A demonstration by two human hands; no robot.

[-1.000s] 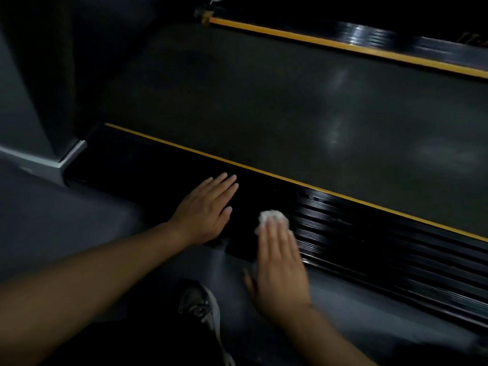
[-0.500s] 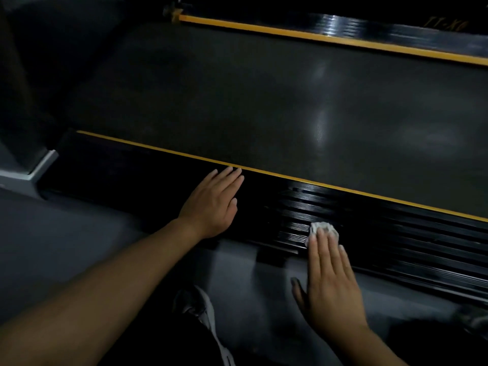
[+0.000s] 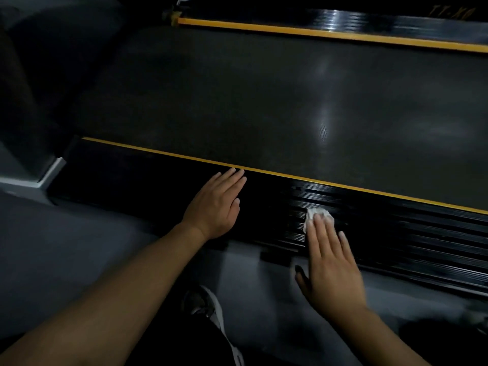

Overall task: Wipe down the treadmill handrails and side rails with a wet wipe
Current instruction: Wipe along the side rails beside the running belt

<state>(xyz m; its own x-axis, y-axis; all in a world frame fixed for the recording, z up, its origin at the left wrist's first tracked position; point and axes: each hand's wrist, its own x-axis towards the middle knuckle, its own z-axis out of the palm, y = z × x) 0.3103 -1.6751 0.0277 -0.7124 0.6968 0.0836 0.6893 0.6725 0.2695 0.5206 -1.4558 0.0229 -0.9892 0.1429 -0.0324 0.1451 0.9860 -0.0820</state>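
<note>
The near side rail [image 3: 396, 233] of the treadmill is black and ribbed, with a yellow stripe along its inner edge. A crumpled white wet wipe [image 3: 318, 215] lies on the ribs, and my right hand [image 3: 330, 265] presses it down with straight fingers. Only the wipe's far end shows past my fingertips. My left hand [image 3: 216, 204] rests flat on the smooth part of the same rail, to the left of the wipe, fingertips near the yellow stripe. The far side rail [image 3: 343, 25] runs along the top of the view.
The dark running belt [image 3: 264, 107] lies between the two rails. A grey upright base [image 3: 34, 175] stands at the left end of the near rail. The grey floor [image 3: 79, 260] and my shoe [image 3: 208, 307] are below the rail.
My right hand has slid the wipe to the right along the ribbed rail, from beside my left hand to further away. My left hand has stayed flat in the same spot.
</note>
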